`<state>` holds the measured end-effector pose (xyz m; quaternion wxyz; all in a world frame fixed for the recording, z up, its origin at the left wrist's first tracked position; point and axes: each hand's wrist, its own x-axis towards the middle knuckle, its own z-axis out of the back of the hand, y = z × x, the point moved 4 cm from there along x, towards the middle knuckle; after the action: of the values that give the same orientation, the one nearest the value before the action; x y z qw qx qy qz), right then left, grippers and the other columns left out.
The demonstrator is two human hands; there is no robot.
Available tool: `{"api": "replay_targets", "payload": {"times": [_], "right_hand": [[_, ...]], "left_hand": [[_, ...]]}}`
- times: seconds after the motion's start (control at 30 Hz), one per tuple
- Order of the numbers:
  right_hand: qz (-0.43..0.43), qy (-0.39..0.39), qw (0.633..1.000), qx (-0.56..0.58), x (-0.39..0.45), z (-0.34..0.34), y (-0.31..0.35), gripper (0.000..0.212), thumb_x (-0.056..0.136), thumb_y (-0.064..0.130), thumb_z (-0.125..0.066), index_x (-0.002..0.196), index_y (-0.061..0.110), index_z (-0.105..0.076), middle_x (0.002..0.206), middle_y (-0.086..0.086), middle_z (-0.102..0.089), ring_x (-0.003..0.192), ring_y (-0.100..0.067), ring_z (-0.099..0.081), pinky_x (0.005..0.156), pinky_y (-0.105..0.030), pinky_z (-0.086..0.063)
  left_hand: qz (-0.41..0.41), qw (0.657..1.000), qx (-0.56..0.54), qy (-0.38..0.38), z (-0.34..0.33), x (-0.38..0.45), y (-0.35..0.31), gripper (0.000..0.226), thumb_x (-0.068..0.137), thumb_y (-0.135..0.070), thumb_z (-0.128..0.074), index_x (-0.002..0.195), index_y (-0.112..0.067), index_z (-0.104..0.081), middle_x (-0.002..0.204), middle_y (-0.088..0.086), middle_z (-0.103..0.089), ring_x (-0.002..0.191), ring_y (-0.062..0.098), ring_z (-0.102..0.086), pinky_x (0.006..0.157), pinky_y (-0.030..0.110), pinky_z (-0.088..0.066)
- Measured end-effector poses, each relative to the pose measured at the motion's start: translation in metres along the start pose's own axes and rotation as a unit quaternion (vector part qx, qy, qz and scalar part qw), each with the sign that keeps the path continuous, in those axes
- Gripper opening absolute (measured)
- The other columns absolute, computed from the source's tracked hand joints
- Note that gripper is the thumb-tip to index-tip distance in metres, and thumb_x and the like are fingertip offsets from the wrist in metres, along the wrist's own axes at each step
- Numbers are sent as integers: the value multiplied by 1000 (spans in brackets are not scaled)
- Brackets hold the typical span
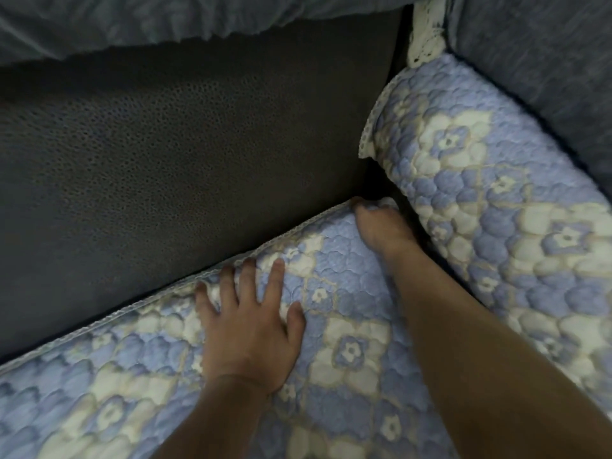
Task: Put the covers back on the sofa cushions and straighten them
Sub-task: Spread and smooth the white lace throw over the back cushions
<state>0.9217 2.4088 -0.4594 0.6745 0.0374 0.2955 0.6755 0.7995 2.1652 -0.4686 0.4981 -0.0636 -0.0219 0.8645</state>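
Pressing flat with spread fingers, the left hand (251,329) rests on the flowery cover (139,385) of the near cushion. To its right, the right hand (381,226) curls over that cover's far corner, tucking it beside the second covered cushion (496,200). Both covers look on, so I think only smoothing is left.

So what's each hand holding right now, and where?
Right hand grips the far corner of the floral cushion cover. Left hand holds nothing, pressing flat on it.

Left hand (246,329) flat on floral cover (347,352), right hand (381,226) gripping its corner.
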Motion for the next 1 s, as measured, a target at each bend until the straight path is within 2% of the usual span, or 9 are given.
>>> {"api": "replay_targets", "payload": {"times": [0.07, 0.13, 0.2, 0.3, 0.5, 0.6, 0.73, 0.8, 1.0], "right_hand": [[-29, 26, 999, 28, 6, 4, -1, 83, 92, 66, -40, 149, 6, -38, 155, -15, -37, 140, -32, -38, 114, -37, -30], [-40, 27, 997, 59, 10, 1, -1, 87, 89, 68, -41, 152, 9, -33, 158, -11, -33, 144, -30, -33, 116, -35, -25], [-43, -9, 998, 47, 1, -4, -4, 82, 89, 69, -37, 149, 14, -40, 154, -10, -41, 140, -29, -39, 113, -38, -28], [-36, -85, 992, -90, -23, -6, -3, 74, 97, 63, -22, 134, 10, -57, 140, -16, -54, 127, -33, -50, 105, -41, -36], [-32, 22, 999, 3, 0, 4, 7, 64, 94, 57, -34, 135, 12, -55, 142, -13, -52, 126, -32, -50, 100, -37, -37], [-27, -6, 999, -20, -2, 3, 4, 70, 90, 62, -26, 130, 16, -60, 136, -12, -57, 122, -33, -54, 103, -42, -40], [2, -46, 997, -54, -45, -2, -14, 84, 89, 72, -23, 153, 18, -26, 152, -15, -39, 136, -36, -40, 111, -48, -32], [-11, -88, 990, -108, -85, 3, -48, 83, 91, 72, -23, 156, 19, -20, 155, -14, -34, 140, -35, -34, 115, -49, -26], [-83, -55, 991, -91, -106, 24, -85, 92, 92, 75, -19, 147, 3, -40, 150, -16, -43, 138, -33, -39, 114, -42, -29]], "left_hand": [[-1, 1000, -6, 2, 1, -1, -1, 70, 93, -62, -24, 157, -34, -24, 156, 9, -35, 143, 38, -27, 112, 67, -17], [-2, 1000, -10, 5, 0, 1, 0, 70, 92, -61, -26, 156, -33, -26, 156, 9, -36, 143, 38, -27, 112, 68, -17], [-4, 1000, -13, 6, 0, 3, -1, 70, 92, -61, -27, 156, -33, -26, 156, 9, -36, 143, 38, -27, 112, 68, -16], [-4, 1000, -14, 3, 1, 2, 0, 69, 93, -61, -26, 156, -34, -25, 156, 8, -36, 144, 37, -27, 112, 67, -16], [-3, 1000, -19, -1, -2, 3, 0, 69, 94, -61, -24, 157, -34, -23, 156, 8, -35, 144, 36, -26, 112, 67, -18], [-4, 1000, -24, -3, -2, 1, 2, 69, 94, -61, -21, 157, -35, -22, 157, 8, -34, 145, 36, -25, 111, 67, -18], [1, 1000, -26, -9, -1, 1, 2, 68, 93, -60, -15, 157, -36, -19, 158, 8, -30, 146, 34, -20, 114, 65, -14], [3, 1000, -28, -10, 0, -1, 0, 68, 93, -60, -14, 157, -38, -18, 158, 6, -28, 146, 32, -18, 115, 64, -12], [9, 999, -23, -20, 3, -3, 0, 67, 93, -61, -15, 156, -39, -19, 157, 5, -31, 146, 31, -19, 115, 62, -14]]}}
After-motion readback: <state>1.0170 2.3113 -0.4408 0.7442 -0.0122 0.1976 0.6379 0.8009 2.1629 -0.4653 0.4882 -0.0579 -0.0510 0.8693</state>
